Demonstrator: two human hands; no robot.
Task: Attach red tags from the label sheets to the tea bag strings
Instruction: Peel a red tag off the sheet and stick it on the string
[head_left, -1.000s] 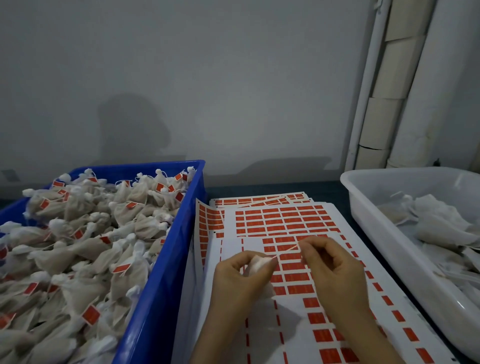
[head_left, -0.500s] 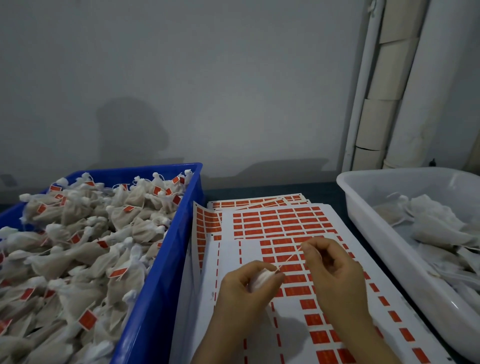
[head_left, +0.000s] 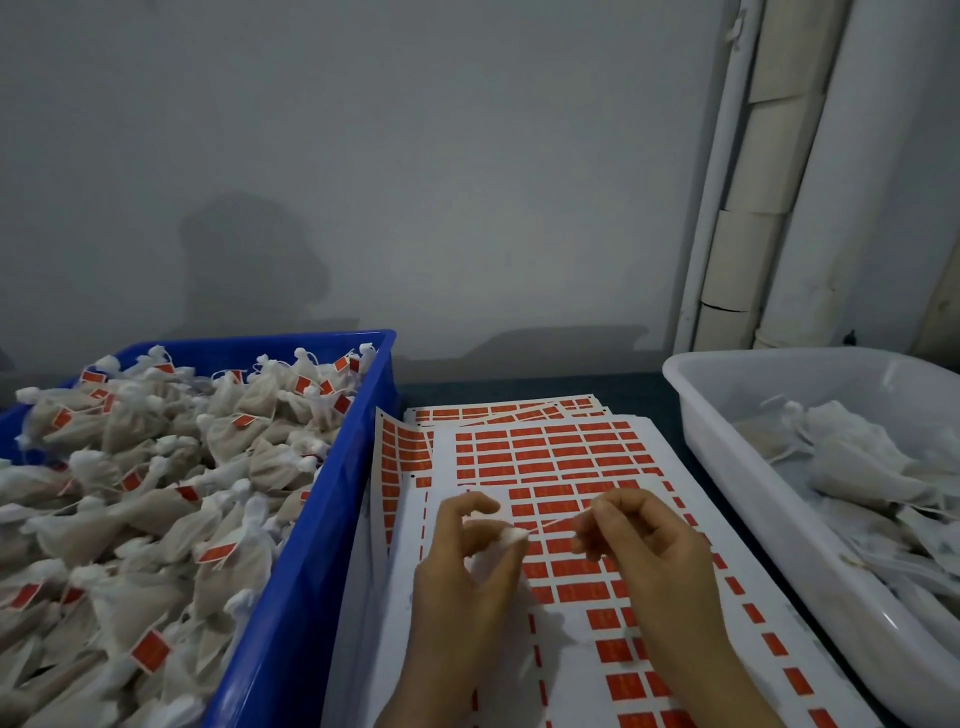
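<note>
Crate (head_left: 311, 571), frame left: heaped with tagged bags (head_left: 156, 493), likely the done pile. Centre, over label sheets (head_left: 545, 452): left hand (head_left: 457, 582) pinches tea bag (head_left: 511, 535), string (head_left: 558, 522) taut to right hand (head_left: 649, 551) pinching its end; tag apparently not on yet. Right: tub (head_left: 727, 405) holds untagged bags (head_left: 857, 467), so work remains.

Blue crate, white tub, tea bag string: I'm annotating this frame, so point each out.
Blue crate (head_left: 306, 571), head view, right outer wall.
White tub (head_left: 779, 374), head view, bare far wall.
Tea bag string (head_left: 558, 520), head view, taut middle.

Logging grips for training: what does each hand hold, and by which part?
The left hand holds a tea bag by its gathered top; the right hand pinches the far end of its string.
</note>
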